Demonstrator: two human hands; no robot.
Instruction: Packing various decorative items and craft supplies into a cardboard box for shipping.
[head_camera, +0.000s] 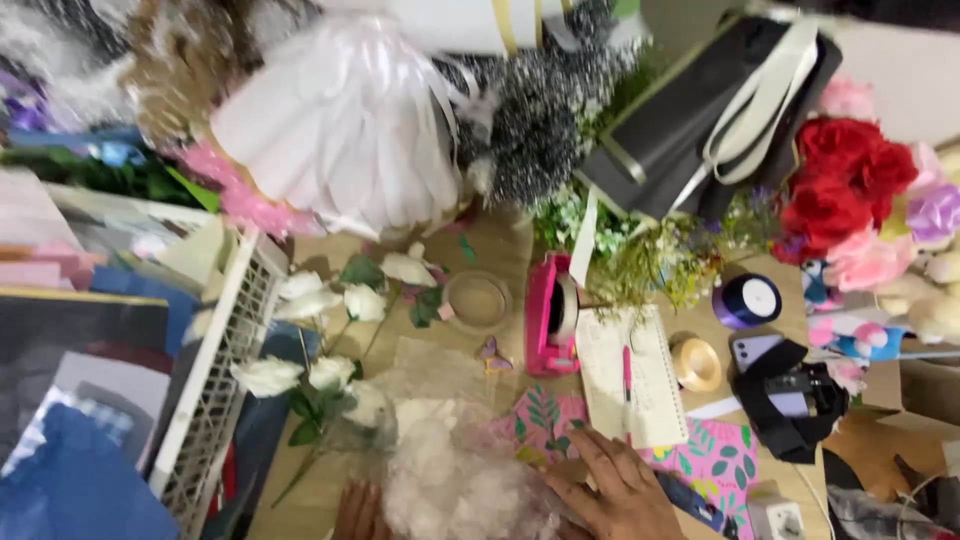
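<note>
While flat on sheet: right hand (620, 490), fingers spread wide;
Left hand (358, 512): grip hidden behind fluffy white wrap (450, 480);
Progress: white roses (320, 340) lying loose, unwrapped

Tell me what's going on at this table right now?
A person leans over a crowded craft table. Both hands press on a crumpled sheet of clear wrap at the near edge: the right hand lies flat, fingers spread, and only part of the left hand shows. White artificial roses lie just left of the wrap. A pink tape dispenser and a notepad with a pink pen sit beyond.
</note>
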